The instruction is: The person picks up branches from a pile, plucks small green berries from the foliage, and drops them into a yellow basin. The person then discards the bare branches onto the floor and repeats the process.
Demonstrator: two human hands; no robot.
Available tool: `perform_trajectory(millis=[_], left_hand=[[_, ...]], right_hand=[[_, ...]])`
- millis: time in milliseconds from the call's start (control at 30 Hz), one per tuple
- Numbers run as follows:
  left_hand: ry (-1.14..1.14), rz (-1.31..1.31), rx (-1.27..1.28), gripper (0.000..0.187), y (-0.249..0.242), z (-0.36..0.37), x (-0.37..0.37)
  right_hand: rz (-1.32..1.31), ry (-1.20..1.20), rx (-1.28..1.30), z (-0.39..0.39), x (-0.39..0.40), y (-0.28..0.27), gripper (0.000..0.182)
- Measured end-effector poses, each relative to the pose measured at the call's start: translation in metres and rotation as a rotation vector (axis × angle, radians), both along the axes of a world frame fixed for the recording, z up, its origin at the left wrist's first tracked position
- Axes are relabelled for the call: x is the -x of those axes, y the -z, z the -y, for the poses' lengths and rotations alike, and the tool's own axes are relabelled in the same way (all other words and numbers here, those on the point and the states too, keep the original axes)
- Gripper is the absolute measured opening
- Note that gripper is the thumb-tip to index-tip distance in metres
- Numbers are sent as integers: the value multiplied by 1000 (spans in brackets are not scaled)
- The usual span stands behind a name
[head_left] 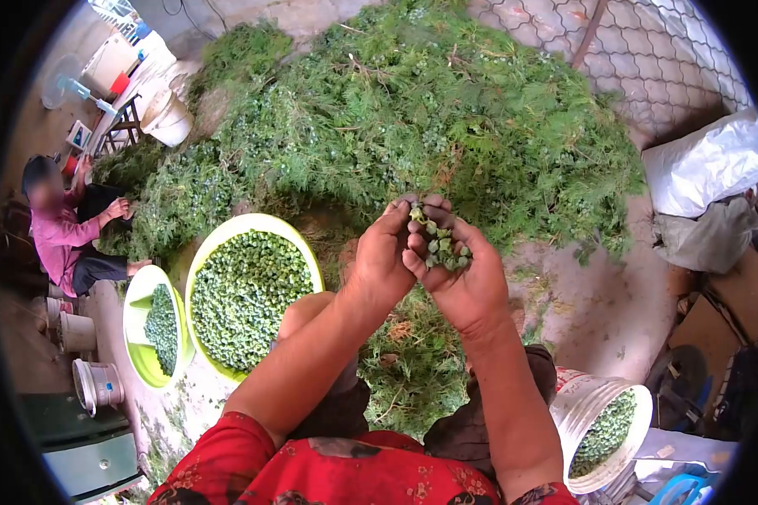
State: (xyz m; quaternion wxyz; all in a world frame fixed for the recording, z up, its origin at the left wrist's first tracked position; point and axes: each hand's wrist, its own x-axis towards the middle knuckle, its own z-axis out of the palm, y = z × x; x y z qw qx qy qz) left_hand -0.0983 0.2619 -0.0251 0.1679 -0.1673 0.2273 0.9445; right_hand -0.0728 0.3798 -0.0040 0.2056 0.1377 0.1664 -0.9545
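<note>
My right hand [467, 282] is cupped and holds a small cluster of green seed pods [442, 246]. Against it rests my left hand [383, 252], its fingertips pinching at the top of the same cluster. Both hands are raised in front of a big heap of green leafy branches [413, 118]. To the left below my hands stands a large yellow-green basin [253, 290] filled with picked green pods. A white bucket [602, 429] part full of pods stands at my lower right.
A second yellow-green basin [152, 328] with pods lies further left. A person in a pink top [63, 236] sits at the left by the heap. White buckets [168, 118], a metal pot [97, 385], white sacks [707, 164] and wire fencing [648, 50] ring the area. Cut sprigs [413, 362] lie at my knees.
</note>
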Motion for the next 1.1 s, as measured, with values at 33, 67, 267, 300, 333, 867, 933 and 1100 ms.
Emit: perform_trajectory(millis=[33,67,267,300,333,867,933,1100], left_hand=[[0,0,1,14,3,1,1],[20,15,-78,16,4,3,2],[59,26,-55,21,-19,4,3],[109,7,-16,22,-23,4,3],[108,5,-16,22,-22,3,3],[89,-726,1103,16,-10,3,5],[70,-690,1023,12,-15,0,4],[111,-468,660,9,-28,-2,5]], right_hand=[[0,0,1,-1,1,-1,31],[-2,-3,-6,-3,3,-3,30],[8,-21,-28,-11,13,-1,28],[1,-32,-30,-13,14,-1,28],[0,-32,-30,-14,15,-1,28],[-14,34,-370,-10,22,4,20],[-70,-13,-413,-5,19,0,22],[0,-56,-158,-9,22,8,23]])
